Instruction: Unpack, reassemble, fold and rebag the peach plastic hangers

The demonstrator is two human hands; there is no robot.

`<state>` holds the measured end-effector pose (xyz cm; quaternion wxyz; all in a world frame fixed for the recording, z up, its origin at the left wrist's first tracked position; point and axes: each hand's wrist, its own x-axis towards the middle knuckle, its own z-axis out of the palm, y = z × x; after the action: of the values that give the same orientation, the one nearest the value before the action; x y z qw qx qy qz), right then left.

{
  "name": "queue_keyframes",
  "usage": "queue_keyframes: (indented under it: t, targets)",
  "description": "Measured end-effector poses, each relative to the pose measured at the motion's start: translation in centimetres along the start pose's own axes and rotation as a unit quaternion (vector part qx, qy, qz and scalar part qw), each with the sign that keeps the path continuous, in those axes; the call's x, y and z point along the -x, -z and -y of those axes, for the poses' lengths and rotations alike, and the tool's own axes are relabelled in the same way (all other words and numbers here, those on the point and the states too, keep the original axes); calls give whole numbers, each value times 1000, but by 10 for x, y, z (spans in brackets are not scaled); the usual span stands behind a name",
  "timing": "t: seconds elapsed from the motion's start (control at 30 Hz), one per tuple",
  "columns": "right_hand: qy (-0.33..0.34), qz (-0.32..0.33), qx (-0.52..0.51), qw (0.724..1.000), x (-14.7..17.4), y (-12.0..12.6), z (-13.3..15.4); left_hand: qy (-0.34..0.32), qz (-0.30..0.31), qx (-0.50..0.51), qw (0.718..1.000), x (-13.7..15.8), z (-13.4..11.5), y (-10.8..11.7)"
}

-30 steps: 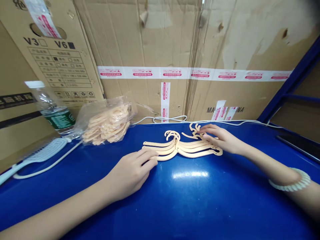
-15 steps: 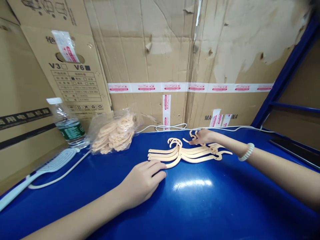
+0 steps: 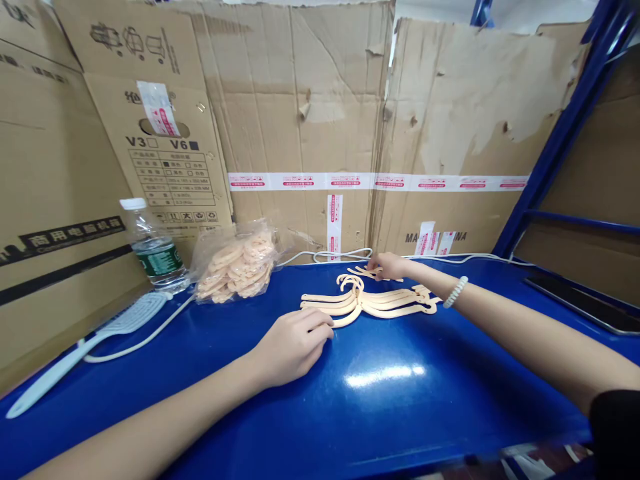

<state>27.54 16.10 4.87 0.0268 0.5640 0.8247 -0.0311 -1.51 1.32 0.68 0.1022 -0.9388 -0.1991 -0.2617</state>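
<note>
Several peach-coloured plastic clothes hangers (image 3: 390, 305) lie in a row, one behind another, with their curved hooks together near the middle. My left hand (image 3: 297, 340) is at the left arm of the nearest hanger, its fingers curled over the end, covering that tip. Behind the row, my right hand (image 3: 389, 265) reaches down with bent fingertips on some slim curved peach pieces (image 3: 361, 271). Those fingers are closed on one piece, partly hidden by the hand. A beaded band (image 3: 456, 292) circles the right wrist.
A clear bag of peach plastic parts (image 3: 240, 267), a water bottle (image 3: 159, 257) and a pale blue hairbrush (image 3: 137, 312) are at the left. A white cable (image 3: 320, 255) runs along the cardboard (image 3: 300, 147) at the back. A dark flat device (image 3: 580, 303) lies right on the blue table (image 3: 380, 413).
My right hand has shifted left and bunched its fingers at the small pieces behind the row. My left hand stays at the front hanger. The view has tilted and pulled back a little.
</note>
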Motion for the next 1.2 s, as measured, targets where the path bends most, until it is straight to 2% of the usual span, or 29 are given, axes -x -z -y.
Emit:
queue_keyframes:
  t: [0.17,0.33,0.53,0.73,0.9,1.2]
  targets:
    - [22,-42,-4,999,6,-4,4,11,-17,11,1000,0,-2,-1]
    - [19,-113,-17,993,22,-1,-4,43,-40,16,998,3,-4,-3]
    - [-15,-186,-36,982,46,-2,-26,70,-66,0,995,5,-10,0]
    - [-56,-246,-86,964,65,-19,-45,76,-76,-22,994,4,-14,2]
    - [-103,-289,-134,942,72,-33,-63,73,-88,-32,993,5,-11,-3]
    - [-162,-327,-172,915,73,-36,-73,58,-96,-39,993,3,-11,-2]
